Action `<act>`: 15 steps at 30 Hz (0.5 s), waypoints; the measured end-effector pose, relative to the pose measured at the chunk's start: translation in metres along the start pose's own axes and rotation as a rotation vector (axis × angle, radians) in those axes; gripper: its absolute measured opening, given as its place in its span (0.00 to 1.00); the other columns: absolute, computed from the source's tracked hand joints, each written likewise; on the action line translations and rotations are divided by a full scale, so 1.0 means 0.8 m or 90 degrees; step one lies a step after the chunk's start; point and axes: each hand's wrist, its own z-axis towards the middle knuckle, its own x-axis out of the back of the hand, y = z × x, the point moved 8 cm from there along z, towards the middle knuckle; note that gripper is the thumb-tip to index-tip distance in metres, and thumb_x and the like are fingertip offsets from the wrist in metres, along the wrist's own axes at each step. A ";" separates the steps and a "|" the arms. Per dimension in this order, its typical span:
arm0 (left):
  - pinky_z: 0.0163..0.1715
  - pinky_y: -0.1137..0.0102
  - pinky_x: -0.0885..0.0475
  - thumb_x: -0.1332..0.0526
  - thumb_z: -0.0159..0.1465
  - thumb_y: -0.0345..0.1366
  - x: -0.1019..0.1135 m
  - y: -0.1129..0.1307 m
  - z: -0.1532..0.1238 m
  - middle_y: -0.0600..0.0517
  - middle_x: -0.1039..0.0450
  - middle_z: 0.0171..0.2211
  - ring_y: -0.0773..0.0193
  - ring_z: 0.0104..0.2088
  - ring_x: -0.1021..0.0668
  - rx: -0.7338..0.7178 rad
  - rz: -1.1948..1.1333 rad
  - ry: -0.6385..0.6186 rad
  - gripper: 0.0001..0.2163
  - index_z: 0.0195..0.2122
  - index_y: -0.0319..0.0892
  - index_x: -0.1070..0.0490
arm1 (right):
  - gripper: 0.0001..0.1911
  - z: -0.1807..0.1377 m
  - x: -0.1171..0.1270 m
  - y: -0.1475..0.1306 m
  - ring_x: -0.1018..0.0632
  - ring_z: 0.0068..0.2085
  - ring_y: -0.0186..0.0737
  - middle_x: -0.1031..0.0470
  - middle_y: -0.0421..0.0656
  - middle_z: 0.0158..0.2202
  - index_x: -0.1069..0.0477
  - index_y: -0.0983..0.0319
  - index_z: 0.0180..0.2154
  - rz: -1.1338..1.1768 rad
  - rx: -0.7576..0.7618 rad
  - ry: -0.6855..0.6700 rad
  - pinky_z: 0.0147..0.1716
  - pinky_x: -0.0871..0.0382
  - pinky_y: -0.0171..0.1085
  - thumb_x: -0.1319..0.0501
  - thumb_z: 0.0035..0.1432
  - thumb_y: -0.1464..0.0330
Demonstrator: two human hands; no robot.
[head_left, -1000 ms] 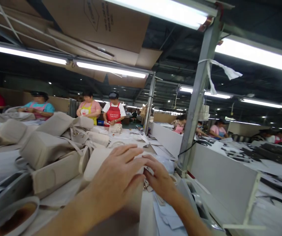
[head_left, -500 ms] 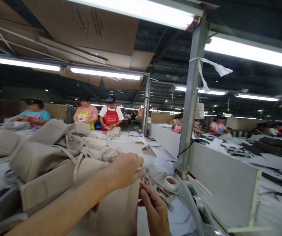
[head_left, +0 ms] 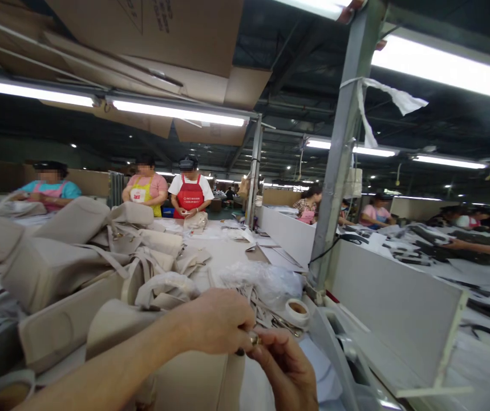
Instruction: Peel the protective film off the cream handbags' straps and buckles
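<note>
Left hand [head_left: 217, 321]: fingers bunched at a metal fitting [head_left: 254, 339]; I couldn't tell its grip.
Right hand [head_left: 286, 365]: pinched that metal fitting.
Metal fitting: sat just right of the near beige bag [head_left: 193, 379].

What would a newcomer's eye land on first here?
Probably the left hand and right hand, low near the centre, close together at a small shiny piece. Next, the heap of beige bags on the left. Then the grey post right of centre, with a white strip tied around it.

Grey post [head_left: 341, 154] with white strip [head_left: 392, 96] tied round it, person [head_left: 190, 187] in red apron [head_left: 190, 197], lit tube lamps [head_left: 445, 71]
</note>
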 end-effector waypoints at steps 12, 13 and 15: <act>0.23 0.73 0.44 0.34 0.57 0.35 -0.008 -0.011 -0.005 0.55 0.24 0.22 0.64 0.28 0.24 0.009 -0.137 0.043 0.06 0.23 0.44 0.23 | 0.06 0.019 0.002 -0.029 0.23 0.31 0.38 0.21 0.40 0.27 0.21 0.56 0.31 -0.145 0.037 -0.206 0.33 0.27 0.35 0.31 0.54 0.61; 0.23 0.73 0.45 0.34 0.57 0.34 -0.008 -0.011 -0.005 0.55 0.24 0.21 0.64 0.27 0.25 0.005 -0.141 0.043 0.06 0.23 0.44 0.24 | 0.06 0.020 0.000 -0.033 0.23 0.31 0.38 0.21 0.40 0.28 0.21 0.56 0.30 -0.166 0.038 -0.215 0.33 0.28 0.34 0.31 0.54 0.61; 0.23 0.73 0.45 0.34 0.57 0.34 -0.007 -0.010 -0.004 0.56 0.26 0.19 0.66 0.25 0.27 -0.014 -0.148 0.046 0.08 0.21 0.43 0.25 | 0.07 0.022 -0.006 -0.038 0.24 0.32 0.37 0.22 0.39 0.28 0.23 0.56 0.29 -0.191 0.032 -0.241 0.33 0.29 0.33 0.32 0.55 0.61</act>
